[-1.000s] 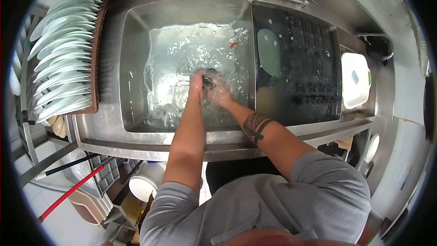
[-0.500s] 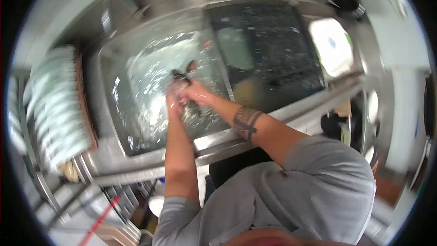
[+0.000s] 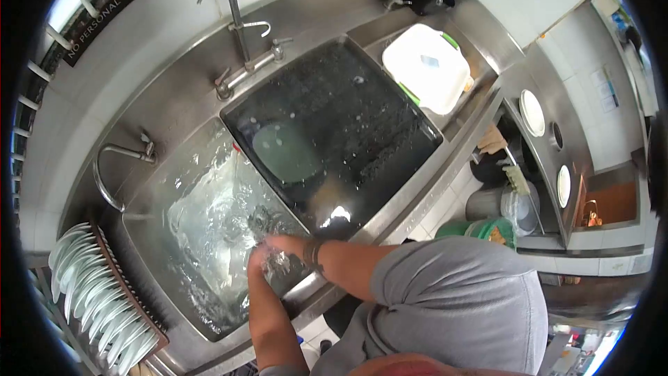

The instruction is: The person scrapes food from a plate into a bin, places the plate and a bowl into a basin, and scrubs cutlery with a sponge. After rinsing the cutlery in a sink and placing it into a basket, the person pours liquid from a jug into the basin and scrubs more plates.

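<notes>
My left hand and my right hand are close together, partly under the churning water near the front edge of the left sink basin. Both sets of fingers look curled in around a shiny, silvery cluster. Splashes and glare blur it, so its kind cannot be made out. Beyond the hands, a darker shape shows through the water. A pale, large rectangular form lies submerged in the same basin.
A dark water-filled basin adjoins on the right, with a round pale-green plate under its surface. White plates stand in a rack at left. Faucets line the back. A white container sits at the far right.
My view has swung, and the scene has turned with it. Both hands have moved from mid-basin toward the front edge. The dark and brownish items at my fingers no longer stand out above the water.
</notes>
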Action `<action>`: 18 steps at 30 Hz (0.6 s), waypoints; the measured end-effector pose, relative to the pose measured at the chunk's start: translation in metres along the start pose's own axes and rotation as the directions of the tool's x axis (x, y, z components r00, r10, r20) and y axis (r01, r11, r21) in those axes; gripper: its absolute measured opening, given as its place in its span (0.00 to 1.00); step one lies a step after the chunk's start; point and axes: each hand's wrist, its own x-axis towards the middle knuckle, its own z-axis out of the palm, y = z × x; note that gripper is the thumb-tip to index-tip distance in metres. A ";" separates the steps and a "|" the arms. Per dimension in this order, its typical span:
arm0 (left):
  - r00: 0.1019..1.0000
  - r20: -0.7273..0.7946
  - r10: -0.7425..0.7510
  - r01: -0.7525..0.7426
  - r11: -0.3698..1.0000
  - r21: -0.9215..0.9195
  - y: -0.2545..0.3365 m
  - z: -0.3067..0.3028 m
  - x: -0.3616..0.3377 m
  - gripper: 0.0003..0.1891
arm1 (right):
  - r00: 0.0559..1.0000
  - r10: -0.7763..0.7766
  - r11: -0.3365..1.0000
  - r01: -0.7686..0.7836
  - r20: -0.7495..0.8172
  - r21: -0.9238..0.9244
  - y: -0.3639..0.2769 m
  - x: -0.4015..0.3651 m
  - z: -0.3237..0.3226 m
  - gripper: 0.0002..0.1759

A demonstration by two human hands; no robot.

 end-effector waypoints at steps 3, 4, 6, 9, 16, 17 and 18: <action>0.990 -0.139 0.040 -0.047 0.998 -0.047 -0.005 0.017 0.014 0.23 | 0.987 0.026 0.998 -0.034 -0.158 -0.051 -0.004 -0.009 0.014 0.15; 0.984 -0.172 0.053 -0.049 0.998 0.027 -0.001 0.024 0.013 0.23 | 0.976 0.012 0.996 -0.032 -0.219 -0.088 -0.011 -0.010 0.022 0.16; 0.968 -0.244 0.065 0.015 0.949 0.314 0.025 0.041 -0.005 0.23 | 0.950 -0.054 0.986 0.003 -0.309 -0.165 -0.038 -0.015 0.038 0.17; 0.938 -0.346 0.021 0.175 0.832 0.526 0.093 0.078 -0.072 0.22 | 0.929 -0.174 0.964 0.093 -0.328 -0.249 -0.098 -0.039 0.067 0.22; 0.775 -0.137 0.617 -0.619 0.697 -0.363 0.126 0.041 -0.083 0.25 | 0.909 -0.381 0.914 0.397 0.168 -0.078 -0.215 -0.122 0.143 0.22; 0.778 -0.127 0.615 -0.616 0.709 -0.343 0.131 0.040 -0.082 0.25 | 0.944 -0.304 0.919 0.325 0.126 -0.222 -0.220 -0.133 0.144 0.16; 0.790 -0.230 0.568 -0.613 0.733 -0.295 0.133 0.039 -0.080 0.24 | 0.942 -0.313 0.925 0.331 0.119 -0.188 -0.210 -0.127 0.139 0.16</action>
